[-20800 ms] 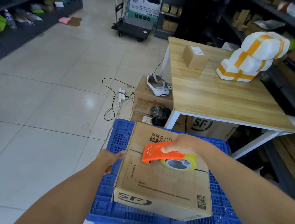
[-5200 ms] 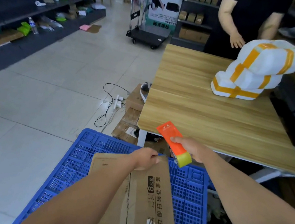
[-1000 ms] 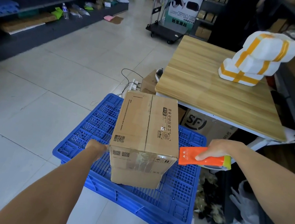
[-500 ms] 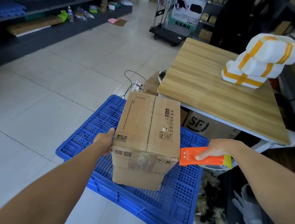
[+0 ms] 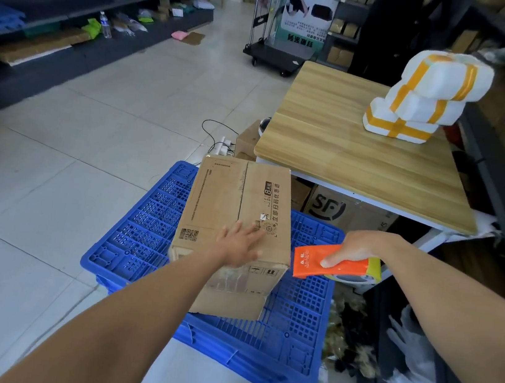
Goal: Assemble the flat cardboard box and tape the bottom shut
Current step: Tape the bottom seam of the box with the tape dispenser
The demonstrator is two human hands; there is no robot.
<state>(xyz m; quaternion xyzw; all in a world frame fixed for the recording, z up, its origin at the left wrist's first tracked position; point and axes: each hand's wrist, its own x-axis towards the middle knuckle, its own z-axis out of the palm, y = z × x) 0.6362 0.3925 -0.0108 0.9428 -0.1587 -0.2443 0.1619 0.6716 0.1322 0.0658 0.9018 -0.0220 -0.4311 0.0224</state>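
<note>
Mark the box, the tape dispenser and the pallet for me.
box [image 5: 220, 200]: head view, on its top face.
tape dispenser [image 5: 309, 261]: head view, on its orange body.
pallet [image 5: 297, 324]: head view, on bare blue grid right of the box.

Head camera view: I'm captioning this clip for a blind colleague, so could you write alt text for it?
A person's left hand rests flat on a closed cardboard box standing on a blue plastic pallet, while the right hand holds an orange tape dispenser beside the box. A wooden table stands behind.
</note>
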